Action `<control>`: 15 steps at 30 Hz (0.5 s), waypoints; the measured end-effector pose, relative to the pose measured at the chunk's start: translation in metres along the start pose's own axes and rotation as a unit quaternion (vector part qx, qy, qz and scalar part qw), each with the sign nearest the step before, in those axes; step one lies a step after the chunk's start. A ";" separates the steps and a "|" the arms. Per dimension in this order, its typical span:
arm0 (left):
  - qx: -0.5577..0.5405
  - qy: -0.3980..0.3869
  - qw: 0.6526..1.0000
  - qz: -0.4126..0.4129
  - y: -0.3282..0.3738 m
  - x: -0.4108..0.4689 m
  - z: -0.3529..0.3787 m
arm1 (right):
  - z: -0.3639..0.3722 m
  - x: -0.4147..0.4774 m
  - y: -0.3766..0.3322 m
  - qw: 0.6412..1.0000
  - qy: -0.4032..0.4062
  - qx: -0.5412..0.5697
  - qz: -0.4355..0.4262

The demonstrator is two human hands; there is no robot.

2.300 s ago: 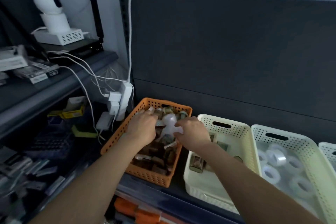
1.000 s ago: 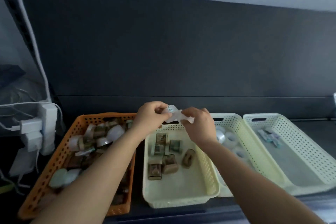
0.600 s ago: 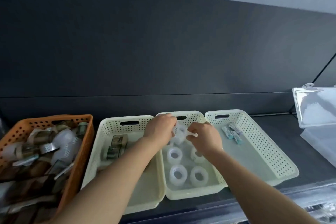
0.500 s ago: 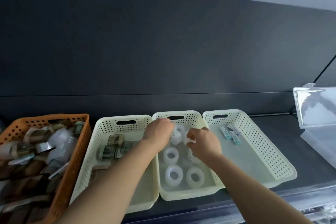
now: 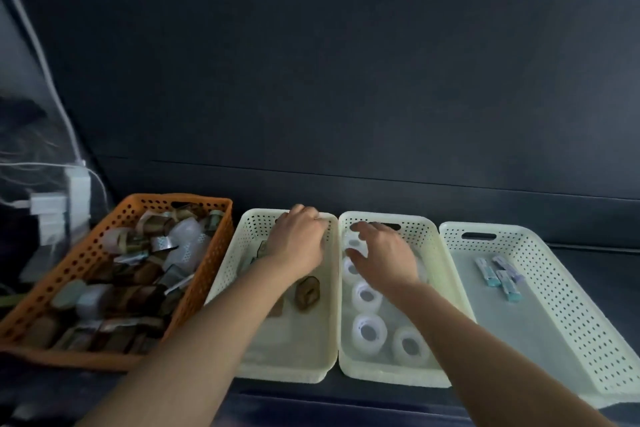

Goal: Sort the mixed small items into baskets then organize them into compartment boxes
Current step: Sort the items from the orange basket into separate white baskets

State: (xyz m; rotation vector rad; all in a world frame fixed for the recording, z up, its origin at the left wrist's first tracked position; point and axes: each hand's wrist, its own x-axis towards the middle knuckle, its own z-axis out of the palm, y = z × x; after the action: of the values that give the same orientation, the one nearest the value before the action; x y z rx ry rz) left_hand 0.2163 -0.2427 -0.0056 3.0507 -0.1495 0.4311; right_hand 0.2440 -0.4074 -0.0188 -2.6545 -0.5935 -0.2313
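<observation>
An orange basket [image 5: 214, 253] at the left holds a mixed heap of brown wrapped items and white pieces. Beside it stands a cream basket [image 5: 287, 340] with a few brown wrapped items [image 5: 306, 291]. My left hand [image 5: 298, 243] hovers over its back right corner, fingers loosely curled, nothing seen in it. The middle cream basket [image 5: 419, 222] holds several white tape rolls [image 5: 369, 331]. My right hand [image 5: 384, 256] is spread over the rolls at the back, holding nothing. The right cream basket [image 5: 554, 288] holds small blue-and-white items [image 5: 498, 274].
The baskets stand side by side on a dark shelf against a dark back panel [image 5: 346, 97]. A white power strip with plugs and cables [image 5: 59, 215] hangs at the far left, just behind the orange basket.
Both hands carried a white roll from the orange basket to the middle cream basket and let it go. My left hand has drawn back over the first cream basket; the view swung left.
</observation>
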 end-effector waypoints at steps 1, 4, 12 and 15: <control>-0.002 0.008 1.000 -0.016 -0.011 -0.006 -0.005 | 0.003 0.004 -0.012 1.000 -0.002 0.007 -0.018; 0.011 0.011 0.998 -0.055 -0.049 -0.028 -0.020 | 0.013 0.014 -0.052 0.997 -0.006 0.033 -0.068; 0.036 -0.015 0.987 -0.156 -0.153 -0.102 -0.058 | 0.043 0.027 -0.170 0.976 -0.053 0.076 -0.197; 0.006 -0.087 0.979 -0.184 -0.188 -0.128 -0.064 | 0.060 0.025 -0.208 0.967 -0.113 0.049 -0.222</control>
State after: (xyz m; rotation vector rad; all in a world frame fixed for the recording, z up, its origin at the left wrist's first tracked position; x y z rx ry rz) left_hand 0.0960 -0.0402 0.0123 3.0252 0.4055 0.1388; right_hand 0.1793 -0.2010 0.0070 -2.4370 -1.2409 -0.0208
